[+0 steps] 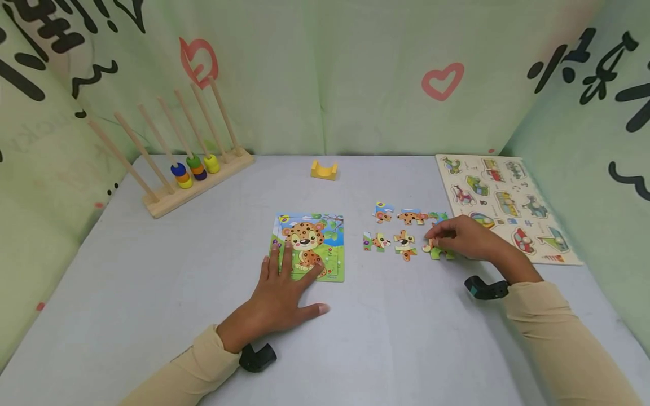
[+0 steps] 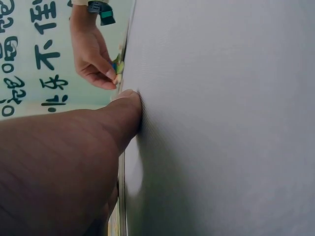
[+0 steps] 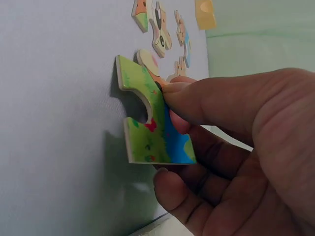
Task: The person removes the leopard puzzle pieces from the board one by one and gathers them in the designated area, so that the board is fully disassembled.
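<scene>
My left hand rests with spread, straight fingers on a puzzle board with a cartoon leopard cub picture. Its thumb lies on the table beside the board's lower edge. Over to the right, my right hand pinches a green and blue puzzle piece between thumb and fingers. In the right wrist view that piece is tilted, with one side raised off the table. Several loose puzzle pieces, among them a dog-like face piece and a spotted body piece, lie in two rows left of this hand.
A wooden peg rack with coloured rings stands at the back left. One yellow curved block sits at the back middle. At the right lies a wooden board with vehicle pictures, partly behind my right hand. Fabric walls enclose the table.
</scene>
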Available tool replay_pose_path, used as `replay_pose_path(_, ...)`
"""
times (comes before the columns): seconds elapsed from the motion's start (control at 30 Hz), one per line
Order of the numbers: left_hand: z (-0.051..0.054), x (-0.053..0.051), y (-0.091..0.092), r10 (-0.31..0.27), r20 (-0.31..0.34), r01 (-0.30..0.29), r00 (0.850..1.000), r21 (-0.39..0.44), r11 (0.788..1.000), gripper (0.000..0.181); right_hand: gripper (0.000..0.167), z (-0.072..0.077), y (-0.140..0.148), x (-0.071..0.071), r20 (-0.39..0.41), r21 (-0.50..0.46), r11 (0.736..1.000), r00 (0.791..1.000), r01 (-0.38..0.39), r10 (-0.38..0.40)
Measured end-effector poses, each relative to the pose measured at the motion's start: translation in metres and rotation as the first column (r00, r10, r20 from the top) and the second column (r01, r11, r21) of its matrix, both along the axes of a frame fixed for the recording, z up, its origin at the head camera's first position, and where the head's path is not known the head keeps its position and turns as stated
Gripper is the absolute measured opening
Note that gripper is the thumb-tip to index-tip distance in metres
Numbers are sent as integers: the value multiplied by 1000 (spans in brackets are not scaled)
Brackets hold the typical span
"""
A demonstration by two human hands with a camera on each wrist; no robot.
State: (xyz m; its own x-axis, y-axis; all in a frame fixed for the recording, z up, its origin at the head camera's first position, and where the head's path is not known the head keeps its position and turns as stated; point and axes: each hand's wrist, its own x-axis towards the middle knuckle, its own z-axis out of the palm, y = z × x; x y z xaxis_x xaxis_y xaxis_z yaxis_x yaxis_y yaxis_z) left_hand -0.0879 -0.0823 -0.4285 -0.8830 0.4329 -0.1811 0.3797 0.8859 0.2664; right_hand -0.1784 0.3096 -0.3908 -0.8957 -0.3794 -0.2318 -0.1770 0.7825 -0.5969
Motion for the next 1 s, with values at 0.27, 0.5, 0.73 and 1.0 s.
replay_pose_path(0.27,-2,1,-1,8,3,-8,1000,28,1000,79,13,-2,-7,0,-81,85,996,997,9,-2)
replay_pose_path(0.5,-3,1,-2,12,23,-14,1000,90,996,79,19,0,-14,-2,-157,145,989,988,16,7)
replay_pose_path(0.73,-6,-1,0,10,16,-11,1000,101,995,80,25,5,-23,-1,-222,124,992,975,19,9)
replay_pose_path(1.0,0,-1,-2,18,45,-23,999,119,993,85,23,11,-44,-5,-236,59,998,972,5,9)
